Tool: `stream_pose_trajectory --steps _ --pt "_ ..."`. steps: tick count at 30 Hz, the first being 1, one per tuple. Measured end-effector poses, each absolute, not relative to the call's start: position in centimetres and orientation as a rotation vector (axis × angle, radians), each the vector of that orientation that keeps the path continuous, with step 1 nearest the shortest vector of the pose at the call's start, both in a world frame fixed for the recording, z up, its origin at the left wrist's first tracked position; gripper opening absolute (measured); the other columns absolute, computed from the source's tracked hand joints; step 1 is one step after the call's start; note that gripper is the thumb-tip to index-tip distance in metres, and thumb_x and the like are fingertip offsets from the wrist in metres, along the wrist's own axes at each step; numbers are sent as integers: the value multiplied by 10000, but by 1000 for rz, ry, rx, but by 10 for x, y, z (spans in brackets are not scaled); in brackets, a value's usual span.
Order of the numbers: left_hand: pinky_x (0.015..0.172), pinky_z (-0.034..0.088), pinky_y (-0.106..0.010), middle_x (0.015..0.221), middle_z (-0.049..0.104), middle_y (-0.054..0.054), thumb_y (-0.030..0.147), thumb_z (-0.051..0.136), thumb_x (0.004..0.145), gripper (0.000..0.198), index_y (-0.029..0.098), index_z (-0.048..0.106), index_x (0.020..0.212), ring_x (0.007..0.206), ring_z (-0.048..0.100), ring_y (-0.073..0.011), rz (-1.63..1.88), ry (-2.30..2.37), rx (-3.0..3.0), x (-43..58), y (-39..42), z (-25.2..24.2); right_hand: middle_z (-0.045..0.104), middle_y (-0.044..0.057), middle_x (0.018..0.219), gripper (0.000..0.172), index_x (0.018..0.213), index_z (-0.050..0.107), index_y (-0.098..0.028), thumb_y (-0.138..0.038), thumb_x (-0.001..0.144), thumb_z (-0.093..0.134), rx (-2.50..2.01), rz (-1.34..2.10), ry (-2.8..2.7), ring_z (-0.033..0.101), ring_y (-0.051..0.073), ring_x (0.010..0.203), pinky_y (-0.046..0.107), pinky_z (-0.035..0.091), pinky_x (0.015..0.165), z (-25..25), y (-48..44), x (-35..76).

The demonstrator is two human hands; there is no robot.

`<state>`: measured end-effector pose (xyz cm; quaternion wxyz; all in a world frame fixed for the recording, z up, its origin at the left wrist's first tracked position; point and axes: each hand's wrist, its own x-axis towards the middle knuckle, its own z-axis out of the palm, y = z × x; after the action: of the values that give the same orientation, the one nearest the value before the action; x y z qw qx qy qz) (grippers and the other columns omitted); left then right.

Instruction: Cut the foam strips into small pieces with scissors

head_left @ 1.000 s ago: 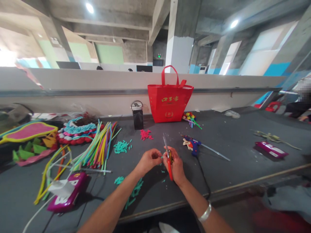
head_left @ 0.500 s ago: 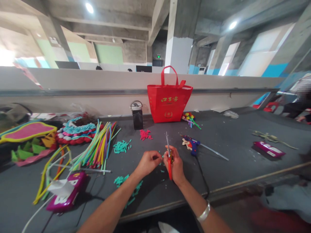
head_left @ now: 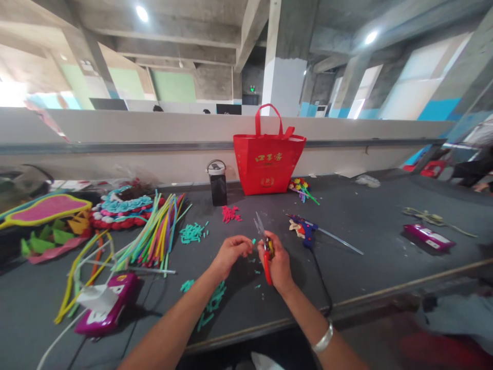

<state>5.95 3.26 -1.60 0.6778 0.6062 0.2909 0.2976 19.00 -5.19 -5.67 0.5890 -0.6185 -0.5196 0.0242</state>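
Observation:
My right hand [head_left: 280, 267] is wrapped round a pair of scissors [head_left: 267, 268] with red handles; the slim blades point up and away, slightly parted. Just to the left, my left hand [head_left: 233, 253] pinches a small teal piece [head_left: 253, 241] at its fingertips, close to the scissors. Tiny teal scraps [head_left: 258, 272] lie on the dark table below the hands. One pile of cut teal pieces [head_left: 191, 233] lies beyond my left hand, and another teal pile [head_left: 216, 298] lies partly hidden under my left forearm. A small heap of red pieces [head_left: 230, 214] sits farther back.
A red bag [head_left: 267, 167] and a black-and-white cup [head_left: 218, 187] stand at the back. Right of my hands lies a blue glue gun [head_left: 307, 232] with a cord. Colourful pipe cleaners [head_left: 162, 231] and a purple box [head_left: 110, 306] are on the left; another purple box [head_left: 428, 237] lies right.
The scissors have tilted left, and their blades now show apart. My left hand has shifted slightly left and up, with the teal piece now visible at its fingertips.

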Motion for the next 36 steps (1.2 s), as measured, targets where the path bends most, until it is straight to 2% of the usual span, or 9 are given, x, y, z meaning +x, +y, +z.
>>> stream_pose_trajectory --steps 4,8,14,20,26,30,36 --pt "589 354 -226 616 594 7 240 630 640 116 144 645 702 550 475 -97 741 704 1349 58 39 -16 666 45 967 339 1170 526 -211 -316 848 547 -1504 -13 -1208 649 150 767 268 526 717 -58 -51 192" --pt "591 351 -225 583 544 34 288 631 654 136 161 587 676 544 460 -96 879 766 1345 58 47 -22 661 67 1015 324 1163 546 -200 -262 847 512 -1525 -109 -1261 651 173 863 309 516 808 -61 -50 195" --pt "778 402 -260 756 623 7 364 662 655 215 180 567 712 780 568 -143 1073 815 1213 59 60 -40 671 61 1002 357 1170 561 -200 -249 820 507 -1548 -98 -1244 651 182 860 321 509 818 -62 -51 196" --pt "813 416 -309 813 650 -44 311 666 636 198 174 546 714 822 606 -168 910 841 1138 66 78 -43 687 32 896 340 1150 571 -191 -290 832 506 -1554 32 -1148 645 151 724 271 510 723 -53 -58 196" --pt "809 423 -311 773 665 -48 326 695 627 213 164 568 682 816 612 -179 822 731 1280 99 88 -43 690 15 846 328 1112 571 -195 -235 804 465 -1427 114 -1116 661 148 729 268 511 726 -43 -63 200" --pt "811 426 -308 751 672 -43 315 738 596 228 155 591 667 776 597 -169 747 645 1376 120 80 -47 686 13 784 319 1121 564 -196 -320 835 495 -1458 133 -1020 656 154 667 270 515 689 -42 -65 200" --pt "815 448 -319 803 681 -49 383 708 667 271 157 587 755 804 616 -173 609 510 1391 115 51 -45 629 -27 643 353 1097 559 -190 -438 853 504 -1468 159 -815 596 130 528 247 498 574 -49 -64 204"
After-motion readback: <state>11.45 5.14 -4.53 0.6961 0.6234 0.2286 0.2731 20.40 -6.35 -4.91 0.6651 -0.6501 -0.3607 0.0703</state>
